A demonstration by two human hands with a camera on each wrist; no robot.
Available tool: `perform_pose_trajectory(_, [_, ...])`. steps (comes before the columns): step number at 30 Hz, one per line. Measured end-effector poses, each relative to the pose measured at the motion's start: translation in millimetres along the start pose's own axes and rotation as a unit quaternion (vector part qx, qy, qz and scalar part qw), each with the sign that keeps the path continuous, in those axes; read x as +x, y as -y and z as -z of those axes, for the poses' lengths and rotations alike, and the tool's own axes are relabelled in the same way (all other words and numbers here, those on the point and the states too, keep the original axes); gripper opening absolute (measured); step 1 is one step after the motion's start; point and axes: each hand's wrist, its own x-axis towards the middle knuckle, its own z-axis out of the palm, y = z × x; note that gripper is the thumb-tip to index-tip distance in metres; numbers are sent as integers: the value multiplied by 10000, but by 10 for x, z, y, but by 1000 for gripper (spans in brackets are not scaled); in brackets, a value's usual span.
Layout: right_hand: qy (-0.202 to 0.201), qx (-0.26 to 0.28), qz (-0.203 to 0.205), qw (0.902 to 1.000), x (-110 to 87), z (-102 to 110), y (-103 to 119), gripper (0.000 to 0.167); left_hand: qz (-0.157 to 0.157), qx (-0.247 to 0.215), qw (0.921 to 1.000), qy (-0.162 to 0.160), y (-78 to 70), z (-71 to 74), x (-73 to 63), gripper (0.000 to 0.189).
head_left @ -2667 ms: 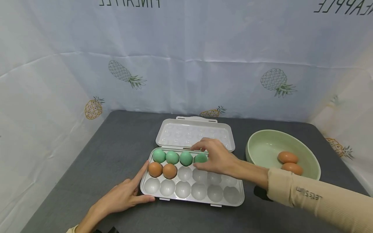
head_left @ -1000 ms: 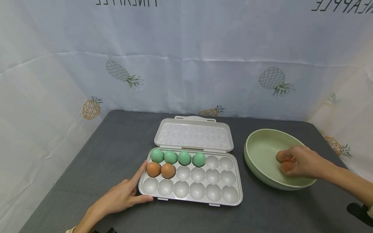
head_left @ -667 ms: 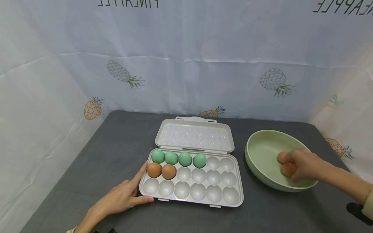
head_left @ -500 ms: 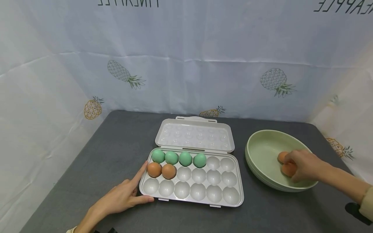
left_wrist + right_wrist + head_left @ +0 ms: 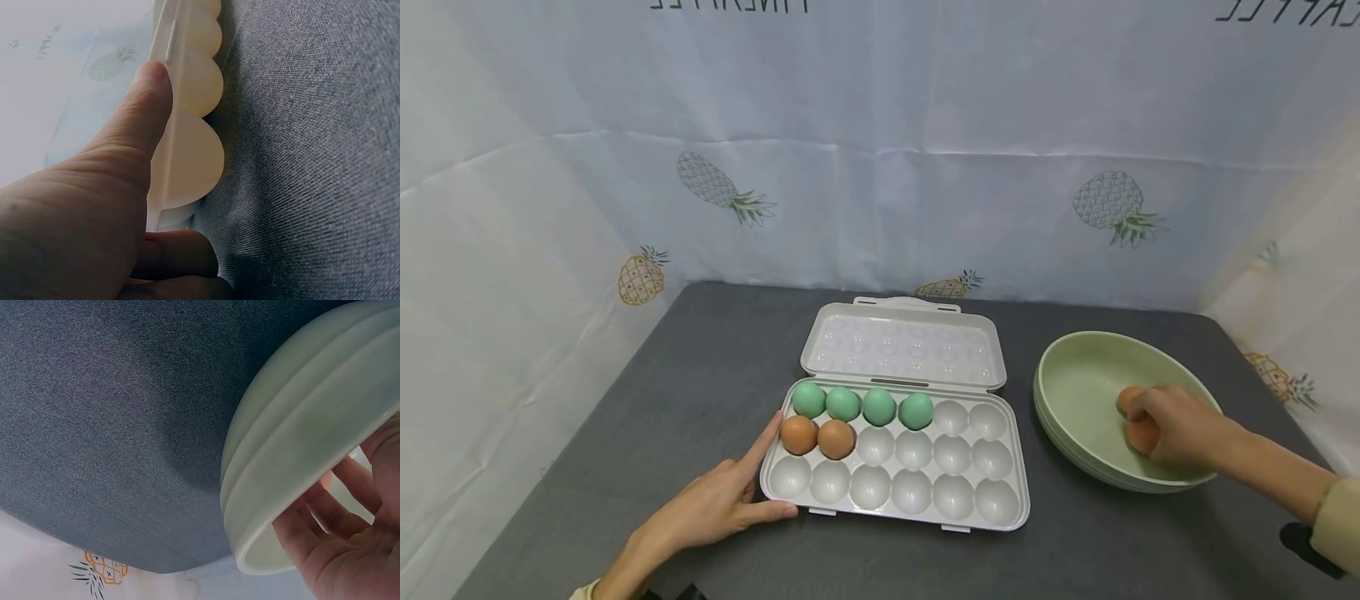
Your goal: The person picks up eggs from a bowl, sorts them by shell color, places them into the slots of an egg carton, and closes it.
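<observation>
We list one left hand (image 5: 715, 504), unclenched, bracing the egg tray (image 5: 912, 492)'s corner, presumably for steadiness. We list one right hand (image 5: 1187, 425), curled round the nearer brown egg (image 5: 1141, 436) in the green bowl (image 5: 1084, 392), whose walls presumably curb rolling.

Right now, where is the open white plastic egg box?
In the head view, the egg box lies at lower centre, between the left hand at its left and the round pale green bowl.

counter (image 5: 715, 375): dark grey, rounded far corners | pale cloth (image 5: 880, 83): hung behind and at both sides, creased across | grey-green pineapple prints (image 5: 1107, 201): tilted | orange pineapple prints (image 5: 641, 280): lower, near counter's edge | lettering (image 5: 730, 5): mirrored, cut off at top
</observation>
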Motion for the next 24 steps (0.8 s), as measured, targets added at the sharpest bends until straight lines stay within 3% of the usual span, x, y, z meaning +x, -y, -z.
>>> perform_pose_trajectory(9, [-224, -14, 71, 9997, -32, -2, 6, 33, 2, 8, 10000, -23, -13, -9, -3, 109])
perform_pose_trajectory(16, [-308, -32, -101, 9995, -27, 0, -9, 28, 9, -12, 10000, 26, -15, 5, 2, 108])
perform_pose_trajectory(24, [-438, 7, -109, 9990, -6, 71, -3, 39, -22, 6, 10000, 9, -7, -1, -3, 109])
